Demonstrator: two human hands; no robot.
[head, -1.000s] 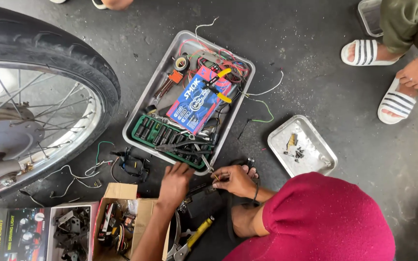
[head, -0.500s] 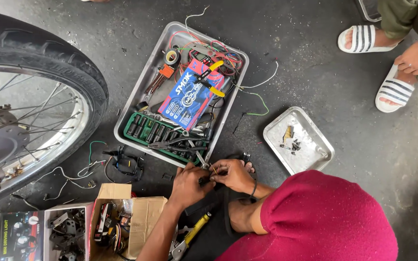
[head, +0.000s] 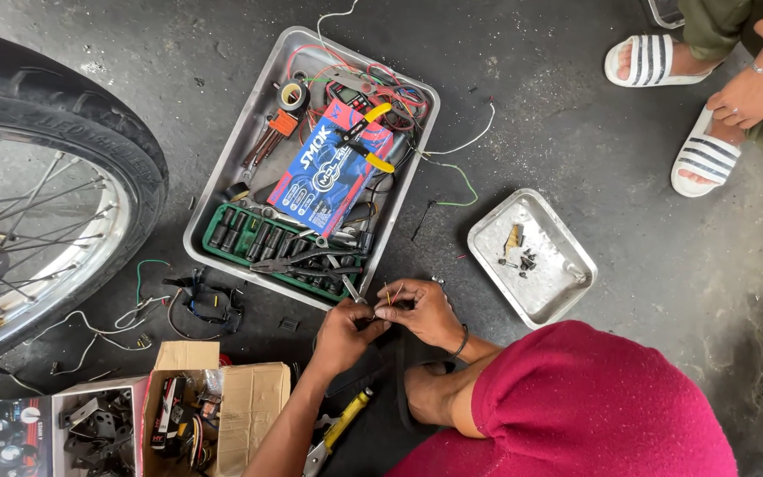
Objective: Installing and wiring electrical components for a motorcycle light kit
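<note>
My left hand (head: 343, 334) and my right hand (head: 419, 309) meet just below the near edge of a large metal tray (head: 233, 157). Both pinch the ends of thin wires (head: 388, 295) between their fingertips. A red sleeve (head: 576, 406) covers my right arm. The tray holds a green socket set (head: 245, 237), dark pliers (head: 306, 261), a blue and pink box (head: 328, 172), yellow-handled cutters (head: 366, 140), a tape roll (head: 293, 95) and tangled wires.
A motorcycle wheel (head: 37, 203) fills the left. A small metal tray (head: 567, 291) with screws lies to the right. Open cardboard boxes (head: 187, 411) of parts and yellow-handled pliers (head: 339, 430) sit near me. Another person's sandalled feet (head: 704, 159) rest at top right.
My hands have drawn together and now pinch the wire ends. The view has shifted a little, so the trays sit further left in the frame.
</note>
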